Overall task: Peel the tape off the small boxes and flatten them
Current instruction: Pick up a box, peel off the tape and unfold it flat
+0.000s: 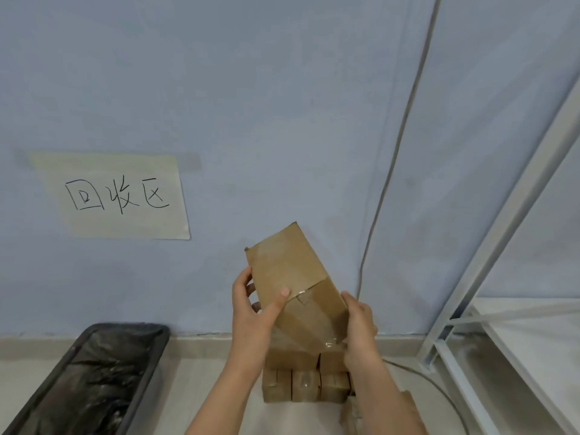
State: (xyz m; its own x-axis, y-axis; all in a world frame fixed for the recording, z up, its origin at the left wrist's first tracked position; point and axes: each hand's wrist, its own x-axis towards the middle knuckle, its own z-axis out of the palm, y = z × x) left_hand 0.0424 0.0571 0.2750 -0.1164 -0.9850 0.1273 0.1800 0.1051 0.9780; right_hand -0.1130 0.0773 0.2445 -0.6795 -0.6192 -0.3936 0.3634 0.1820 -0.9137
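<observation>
Box tilted between both hands, left hand fingers and right hand fingers gripping opposite sides

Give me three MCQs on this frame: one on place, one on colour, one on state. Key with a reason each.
1. Where does the bin stand relative to the stack of small boxes?
A. To its left
B. To its right
C. On top of it

2. What colour is the wall?
A. Red
B. Pale blue
C. Green

3. What state is the held box in?
A. Flattened
C. Lying in the bin
B. Unflattened, held in both hands

Key: 1 A, the bin sits at lower left. 2 B, the wall reads pale blue. 3 B, left hand and right hand grip its sides, and it keeps its box shape.
</observation>
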